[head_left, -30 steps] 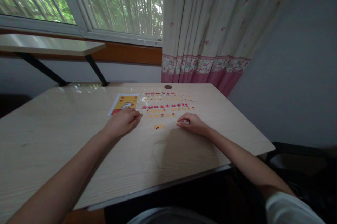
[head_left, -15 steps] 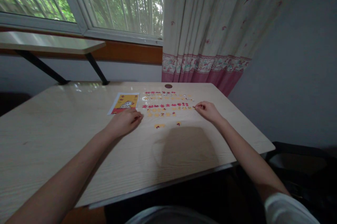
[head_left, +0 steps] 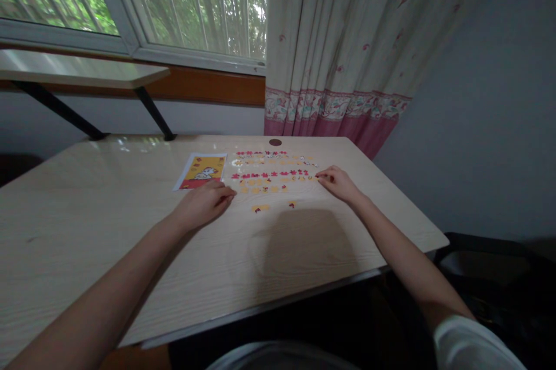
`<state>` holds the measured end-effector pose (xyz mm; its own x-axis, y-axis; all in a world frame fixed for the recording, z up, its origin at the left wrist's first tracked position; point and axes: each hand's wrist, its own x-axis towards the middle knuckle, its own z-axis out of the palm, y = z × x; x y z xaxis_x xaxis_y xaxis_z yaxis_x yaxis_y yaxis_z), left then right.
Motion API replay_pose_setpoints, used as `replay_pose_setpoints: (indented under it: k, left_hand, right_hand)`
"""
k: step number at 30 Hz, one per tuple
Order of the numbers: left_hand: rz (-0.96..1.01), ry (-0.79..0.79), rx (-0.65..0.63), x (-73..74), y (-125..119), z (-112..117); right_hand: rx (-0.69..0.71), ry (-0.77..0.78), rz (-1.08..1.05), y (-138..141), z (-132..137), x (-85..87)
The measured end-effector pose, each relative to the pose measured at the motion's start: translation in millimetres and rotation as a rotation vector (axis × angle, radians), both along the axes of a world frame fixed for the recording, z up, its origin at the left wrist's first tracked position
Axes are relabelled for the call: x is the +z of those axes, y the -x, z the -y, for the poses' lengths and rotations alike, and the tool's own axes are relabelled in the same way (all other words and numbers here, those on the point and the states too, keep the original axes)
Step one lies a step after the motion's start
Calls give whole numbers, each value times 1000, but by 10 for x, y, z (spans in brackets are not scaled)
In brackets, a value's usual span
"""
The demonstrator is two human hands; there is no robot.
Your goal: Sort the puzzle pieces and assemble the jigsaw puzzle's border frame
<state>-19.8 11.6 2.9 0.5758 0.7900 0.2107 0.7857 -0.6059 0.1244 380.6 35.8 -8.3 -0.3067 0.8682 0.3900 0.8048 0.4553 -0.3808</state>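
While my left hand point(head_left: 203, 203) rests on the pale wooden desk point(head_left: 195, 283), left of the frame's centre, its fingers curl inward just beside the lower right corner of the printed picture sheet point(head_left: 203, 169), and I cannot tell whether they are closed on anything. My right hand point(head_left: 341, 185) is right of centre, thumb and index fingertips drawn close at the right end of a row of yellow jigsaw pieces point(head_left: 255, 181); whether they clamp a piece, I cannot tell. Just above that row in the frame runs a line of red jigsaw pieces point(head_left: 273, 174), and higher up lie more red, yellow and white ones. Below centre, a joined yellow cluster point(head_left: 262, 208) sits apart from a single yellow-and-dark-red piece point(head_left: 292, 205) on its right. A floral curtain point(head_left: 334, 28) hangs at upper centre-right, beside the window point(head_left: 200, 5) at upper left
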Motion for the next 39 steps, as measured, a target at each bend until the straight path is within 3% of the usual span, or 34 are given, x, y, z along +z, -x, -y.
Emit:
replay_pose_setpoints:
  k: [7,14,22,32,39]
  left_hand:
    - [6,-17,-31,20,-2,14]
    - [20,-8,-4,18,-13,21]
    - [-6,-12,-9,9,-28,27]
    - [-33,-3,-20,20,-44,32]
    - [-44,-12,-1,47,-68,54]
  right_hand:
    - [138,33,63,348,-29,4]
    - [248,14,172,801,-188,119]
    - [284,30,169,1024,-106,202]
    - [427,13,215,1573,-161,157]
    - [344,81,180,1919,-197,104]
